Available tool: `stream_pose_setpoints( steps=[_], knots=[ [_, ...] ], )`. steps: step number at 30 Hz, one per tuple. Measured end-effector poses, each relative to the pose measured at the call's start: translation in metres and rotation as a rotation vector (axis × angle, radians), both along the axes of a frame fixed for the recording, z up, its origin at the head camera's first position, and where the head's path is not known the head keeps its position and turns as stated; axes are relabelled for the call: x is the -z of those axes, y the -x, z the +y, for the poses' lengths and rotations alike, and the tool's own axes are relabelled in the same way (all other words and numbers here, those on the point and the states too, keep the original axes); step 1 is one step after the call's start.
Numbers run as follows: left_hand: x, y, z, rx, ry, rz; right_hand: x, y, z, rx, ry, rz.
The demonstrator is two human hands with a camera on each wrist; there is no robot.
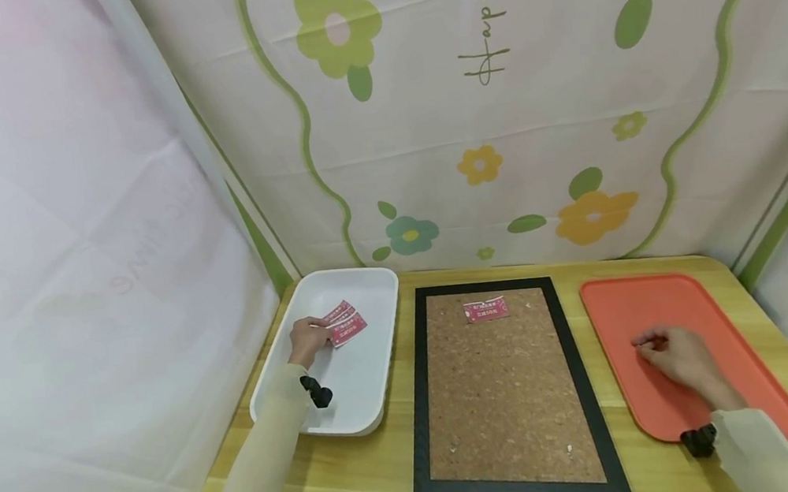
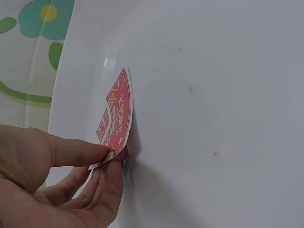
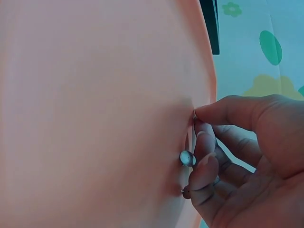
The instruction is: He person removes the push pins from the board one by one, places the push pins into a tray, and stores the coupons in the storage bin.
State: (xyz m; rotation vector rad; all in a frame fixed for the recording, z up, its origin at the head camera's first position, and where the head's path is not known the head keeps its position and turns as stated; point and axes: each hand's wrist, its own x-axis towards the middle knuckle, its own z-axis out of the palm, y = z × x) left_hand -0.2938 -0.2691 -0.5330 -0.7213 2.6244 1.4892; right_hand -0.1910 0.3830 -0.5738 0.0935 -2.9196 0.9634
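**Two Pinch Grips, Left and Right**

Left hand (image 1: 309,340): pinches fanned red-and-white printed paper cards (image 1: 348,327) between thumb and fingers; beneath it lies a white rectangular plastic tub (image 1: 369,359). Right hand (image 1: 679,361): pinches a tiny metal piece (image 3: 194,116), too small for me to identify; two silvery round-headed tacks (image 3: 187,158) sit just beside its fingertips, an orange-red tray (image 1: 656,300) beneath. Between both hands: a black-framed cork board (image 1: 502,402), one red-and-white card (image 1: 486,311) at its far end.

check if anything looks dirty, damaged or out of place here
A few small dark specks dot the white tub beside the pink cards, odd against its otherwise plain surface. What they are, I can't tell.
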Motion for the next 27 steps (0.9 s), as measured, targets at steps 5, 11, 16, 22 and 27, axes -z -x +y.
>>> stream_pose_setpoints(
  steps=[5, 11, 16, 22, 27],
  knots=[
    [0.002, 0.001, -0.001, 0.016, 0.022, 0.006, 0.0, 0.001, 0.0, 0.005, 0.002, -0.003],
    [0.006, 0.001, -0.001, 0.034, 0.107, 0.016, -0.002, 0.003, 0.001, -0.005, 0.01, -0.037],
    [0.01, 0.0, 0.006, 0.072, 0.223, 0.029, -0.01, 0.003, 0.0, -0.018, 0.049, -0.09],
    [0.011, 0.0, 0.01, 0.09, 0.338, 0.041, -0.024, 0.006, -0.006, -0.028, 0.101, -0.134],
    [0.006, 0.003, 0.015, 0.142, 0.423, 0.006, -0.037, 0.013, -0.015, -0.048, 0.069, -0.108]
  ],
)
